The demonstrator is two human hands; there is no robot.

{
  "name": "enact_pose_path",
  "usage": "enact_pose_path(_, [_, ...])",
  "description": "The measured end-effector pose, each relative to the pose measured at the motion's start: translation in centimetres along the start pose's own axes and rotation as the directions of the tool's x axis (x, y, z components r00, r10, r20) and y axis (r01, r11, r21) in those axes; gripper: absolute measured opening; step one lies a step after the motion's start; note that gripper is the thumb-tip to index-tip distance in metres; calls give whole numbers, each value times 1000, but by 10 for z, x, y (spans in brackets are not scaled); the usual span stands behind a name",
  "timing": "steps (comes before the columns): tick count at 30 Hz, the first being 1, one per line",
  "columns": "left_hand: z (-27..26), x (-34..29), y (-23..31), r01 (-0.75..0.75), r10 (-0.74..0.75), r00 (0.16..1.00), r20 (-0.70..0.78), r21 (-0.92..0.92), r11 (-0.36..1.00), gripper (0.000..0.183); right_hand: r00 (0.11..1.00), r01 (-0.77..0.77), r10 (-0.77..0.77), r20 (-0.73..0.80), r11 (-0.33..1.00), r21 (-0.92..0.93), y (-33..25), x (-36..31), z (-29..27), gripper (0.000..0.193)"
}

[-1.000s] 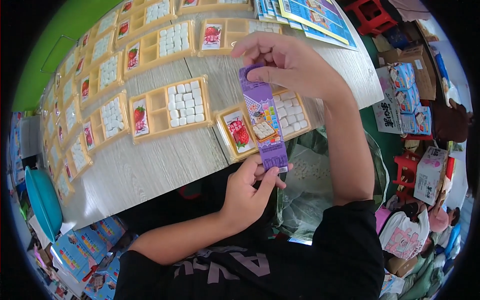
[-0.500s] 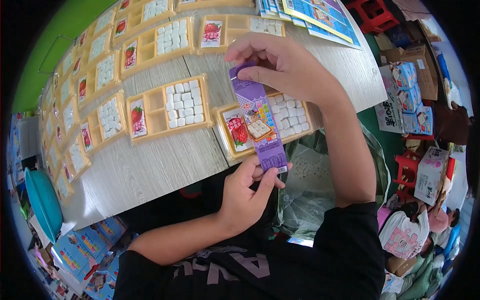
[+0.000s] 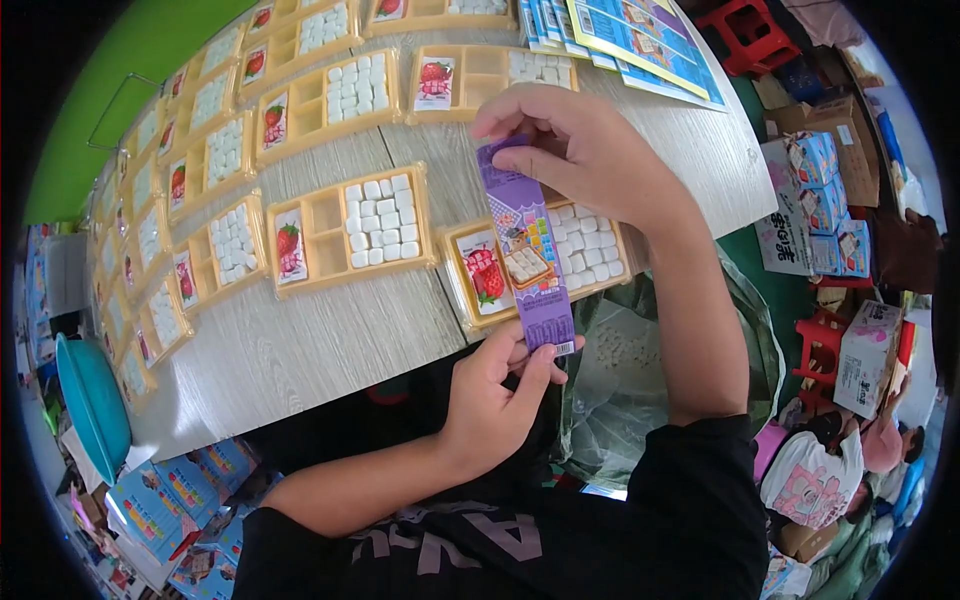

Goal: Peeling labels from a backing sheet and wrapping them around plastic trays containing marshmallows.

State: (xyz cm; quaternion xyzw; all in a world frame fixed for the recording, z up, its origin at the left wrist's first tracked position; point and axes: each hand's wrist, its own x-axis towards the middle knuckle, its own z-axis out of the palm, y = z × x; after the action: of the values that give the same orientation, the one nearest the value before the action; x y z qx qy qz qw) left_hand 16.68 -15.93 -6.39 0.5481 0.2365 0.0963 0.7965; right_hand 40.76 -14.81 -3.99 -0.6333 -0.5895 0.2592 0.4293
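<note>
Between my two hands stretches a long purple printed card strip (image 3: 522,240) with pictures of sweets on it. My right hand (image 3: 565,140) pinches its far end, and my left hand (image 3: 505,385) pinches the near end between thumb and fingers. Behind and below the strip lies a yellow compartment tray (image 3: 470,318) at the table's front edge, partly hidden. A strawberry sachet (image 3: 483,270) sits in its left part, and white pillow-shaped pieces (image 3: 593,243) fill its right part. Just left of it is another such tray (image 3: 330,275), with a sachet, bare compartments and white pieces.
Rows of similar filled trays (image 3: 330,100) cover the far and left table. Printed sheets (image 3: 650,45) are stacked at the back right. A transparent green bag (image 3: 620,400) hangs below the front edge. A teal basin (image 3: 92,405) is at the left; red stools and cartons (image 3: 868,355) stand right.
The view has shifted slightly, so the table and trays appear a little lower and further right. Both hands still hold the purple strip in nearly the same pose.
</note>
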Motion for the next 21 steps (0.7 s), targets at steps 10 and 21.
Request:
enact_pose_path(10, [-1, -6, -3, 7, -9, 1000, 28, 68, 998, 29, 997, 79, -81, -9, 986, -148, -3, -2, 10, 23])
enact_pose_path(21, [2, -13, -13, 96, -97, 995, -2, -51, 994, 23, 991, 101, -125, -56, 943, -318, -7, -5, 20, 31])
